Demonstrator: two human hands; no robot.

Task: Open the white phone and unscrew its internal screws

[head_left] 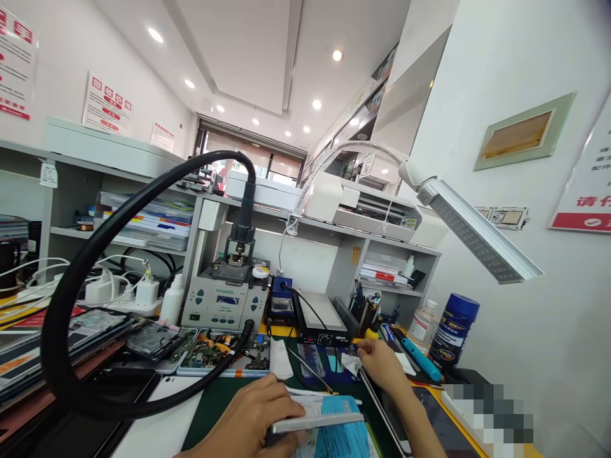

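Note:
My left hand (260, 410) is closed around one end of a thin flat device with a silver edge (329, 420), seen nearly edge-on; whether it is a phone or a tablet does not show. Under it is a blue-and-white surface (341, 439). Farther forward, my right hand (384, 366) has its fingers bent together beside a crumpled white tissue (351, 364). Anything between those fingertips is too small to make out. A dark tablet-like device with a pale edge (382, 407) lies beneath my right forearm, and a thin metal rod (310, 369) lies between the hands.
A thick black hose (52, 318) loops from the hot-air station (224, 302) across the left side. A tray of circuit boards (224, 350) sits below it. A heating plate (322, 324) stands ahead; a blue spray can (453, 331) stands right, beneath a lamp (477, 229).

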